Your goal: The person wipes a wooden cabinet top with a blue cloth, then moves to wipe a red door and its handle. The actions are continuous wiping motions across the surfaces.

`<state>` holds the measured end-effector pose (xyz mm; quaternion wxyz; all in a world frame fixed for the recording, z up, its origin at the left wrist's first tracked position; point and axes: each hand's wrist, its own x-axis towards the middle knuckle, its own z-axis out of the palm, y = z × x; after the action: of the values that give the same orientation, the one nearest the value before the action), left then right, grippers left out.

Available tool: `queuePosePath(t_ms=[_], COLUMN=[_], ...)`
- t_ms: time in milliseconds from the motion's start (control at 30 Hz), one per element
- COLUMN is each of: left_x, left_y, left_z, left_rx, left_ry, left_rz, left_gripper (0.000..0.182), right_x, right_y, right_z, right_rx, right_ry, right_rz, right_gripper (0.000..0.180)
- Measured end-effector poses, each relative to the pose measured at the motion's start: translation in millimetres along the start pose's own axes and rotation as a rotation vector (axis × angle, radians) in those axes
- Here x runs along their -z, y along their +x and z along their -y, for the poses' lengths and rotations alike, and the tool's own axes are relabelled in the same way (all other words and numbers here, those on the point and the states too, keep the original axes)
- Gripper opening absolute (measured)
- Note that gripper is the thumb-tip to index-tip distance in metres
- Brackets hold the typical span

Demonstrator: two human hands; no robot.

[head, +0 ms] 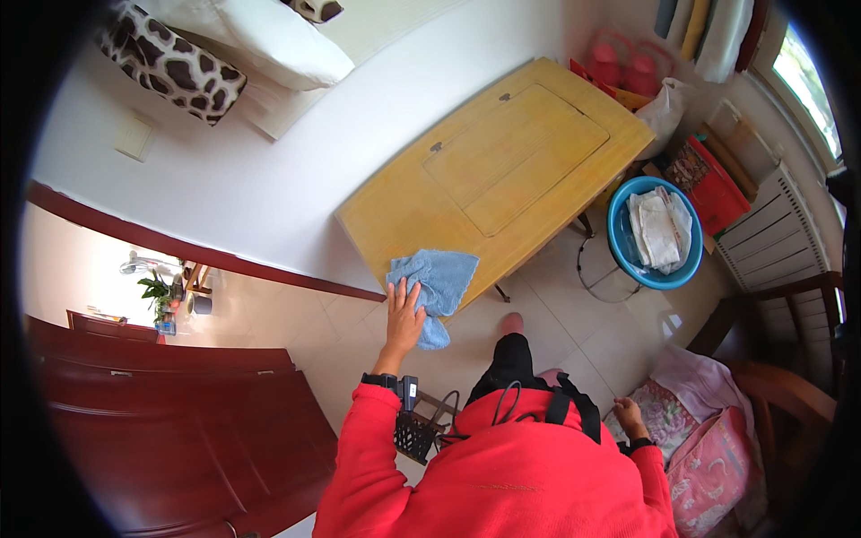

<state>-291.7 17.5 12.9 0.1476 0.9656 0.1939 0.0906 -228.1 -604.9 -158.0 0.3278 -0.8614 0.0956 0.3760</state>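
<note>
A blue terry cloth (pixel 440 279) lies crumpled over the near left corner of a yellow wooden table (pixel 403 208), one end hanging past the edge. My left hand (pixel 403 313) presses on it with the fingers laid forward over its left side. My right hand (pixel 630 415) is low at my right side, beside a floral cushion (pixel 662 410), with its fingers loosely curled. Nothing shows in that hand, though its palm is turned out of sight.
Beyond the table's right end, a blue basin (pixel 615 235) holding folded plastic bags rests on a wire stand (pixel 582 269). A red box (pixel 716 191) sits by the radiator (pixel 773 222). To the left is a dark red door (pixel 181 410); a black basket (pixel 412 437) is near my left forearm.
</note>
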Motion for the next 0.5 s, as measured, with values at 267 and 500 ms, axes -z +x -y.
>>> queuePosePath(t_ms=[267, 500], left_x=[-27.6, -37.7], left_y=[96.3, 196.9], left_z=[24.3, 33.3], left_rx=[0.306, 0.459], left_ry=[0.186, 0.258], left_rz=[-0.082, -0.028], left_gripper=[0.052, 0.054], right_x=[-4.0, 3.8], right_y=[1.5, 21.4], right_z=[-23.5, 8.8], right_rx=[-0.115, -0.104], right_ry=[0.249, 0.153], right_rz=[-0.027, -0.064], right_gripper=[0.024, 0.023])
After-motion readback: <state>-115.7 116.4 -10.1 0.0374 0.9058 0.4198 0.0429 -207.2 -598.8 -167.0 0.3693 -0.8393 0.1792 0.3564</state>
